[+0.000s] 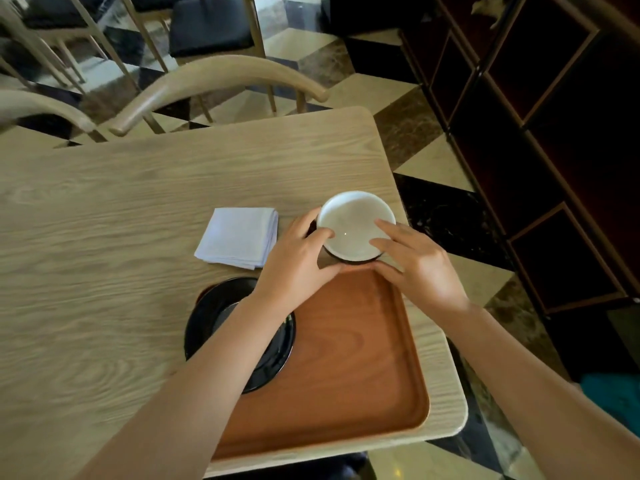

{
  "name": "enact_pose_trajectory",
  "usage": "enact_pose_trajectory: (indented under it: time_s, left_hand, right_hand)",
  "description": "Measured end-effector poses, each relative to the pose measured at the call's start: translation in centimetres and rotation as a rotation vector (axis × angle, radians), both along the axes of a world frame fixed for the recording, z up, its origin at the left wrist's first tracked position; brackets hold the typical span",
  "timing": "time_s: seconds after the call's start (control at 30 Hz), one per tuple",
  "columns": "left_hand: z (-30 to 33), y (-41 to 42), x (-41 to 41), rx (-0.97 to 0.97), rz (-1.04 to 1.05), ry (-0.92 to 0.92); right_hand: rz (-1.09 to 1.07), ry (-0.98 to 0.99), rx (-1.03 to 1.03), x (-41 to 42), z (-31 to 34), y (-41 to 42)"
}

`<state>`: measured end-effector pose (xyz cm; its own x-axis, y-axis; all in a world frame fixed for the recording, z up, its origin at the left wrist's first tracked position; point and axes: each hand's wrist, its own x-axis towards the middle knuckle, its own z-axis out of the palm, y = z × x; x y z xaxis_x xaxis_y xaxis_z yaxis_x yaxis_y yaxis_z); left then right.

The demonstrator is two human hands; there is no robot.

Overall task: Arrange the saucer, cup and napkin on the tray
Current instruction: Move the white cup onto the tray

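Note:
A cup (353, 221), white inside and dark outside, stands on the table just beyond the far edge of the brown wooden tray (346, 358). My left hand (298, 261) grips its left side and my right hand (415, 265) its right side, fingers over the rim. A black saucer (214, 313) lies at the tray's left side, partly hidden under my left forearm; whether it rests on the tray or overlaps its edge I cannot tell. A folded white napkin (239, 237) lies on the table left of the cup.
The light wooden table (121, 237) ends close to the right of the tray and cup. Wooden chairs (214, 81) stand at the far side. A dark shelf unit (554, 133) lines the right over a tiled floor.

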<state>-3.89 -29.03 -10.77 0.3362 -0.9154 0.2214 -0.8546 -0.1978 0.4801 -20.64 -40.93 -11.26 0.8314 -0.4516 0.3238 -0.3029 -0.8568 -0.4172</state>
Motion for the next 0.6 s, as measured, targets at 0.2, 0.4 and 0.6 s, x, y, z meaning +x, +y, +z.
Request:
enact_pose_trajectory:
  time_s: [0.2,0.4,0.6]
  left_hand:
    - [0.2,4.3,-2.9,-0.001,-0.007,0.004]
    - [-1.1,6.8,-4.8,0.082,-0.006,0.017]
    - [-1.5,6.8,-5.0,0.089,-0.005,0.036]
  right_hand:
    - [0.061,-0.030,-0.122,-3.4,0.4,2.8]
    - [0.102,0.008,-0.082,-5.4,-1.7,4.2]
    - [0.095,0.021,-0.103,-5.5,-2.0,4.0]
